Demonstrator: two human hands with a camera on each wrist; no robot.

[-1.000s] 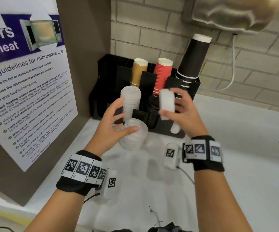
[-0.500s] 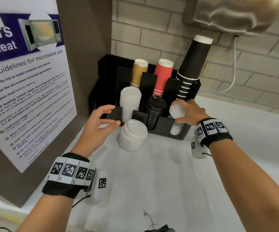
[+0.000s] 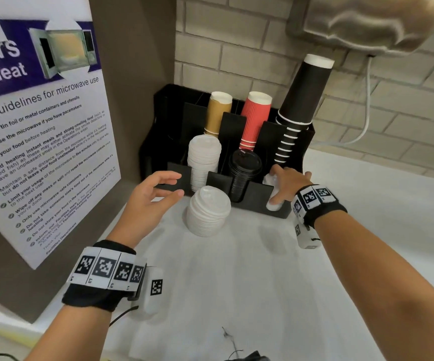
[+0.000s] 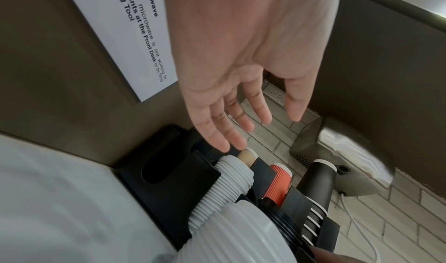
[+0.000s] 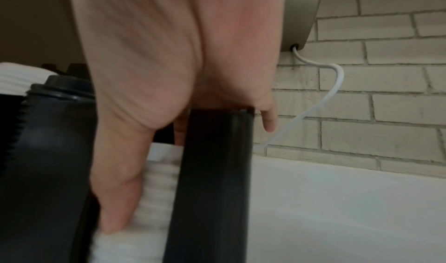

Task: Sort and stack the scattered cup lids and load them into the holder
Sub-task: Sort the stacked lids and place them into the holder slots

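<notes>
Poster (image 3: 41, 131) on the left wall, then the left hand (image 3: 153, 196) — fingers spread and relaxed, holding nothing, hovering just left of the loose stack of white lids (image 3: 208, 212) that stands upright on the white counter (image 3: 262, 282), touching or just short of the near face of the black holder (image 3: 257, 194). That stack lies to the right of the left palm, its long axis vertical, so the left hand is clearly the nearer one for taking it. Behind it, in the holder's near row, a taller column of white lids (image 3: 204, 160) fills the left slot and black lids (image 3: 244, 173) the middle one. Further right, the right hand (image 3: 286, 183) reaches down into the right slot — thumb and fingers curled round a small stack of white lids (image 3: 273, 205) being seated there, the slot wall between its fingers in the right wrist view. My guess: the counter stack belongs on the left column, up and slightly far from where it stands
</notes>
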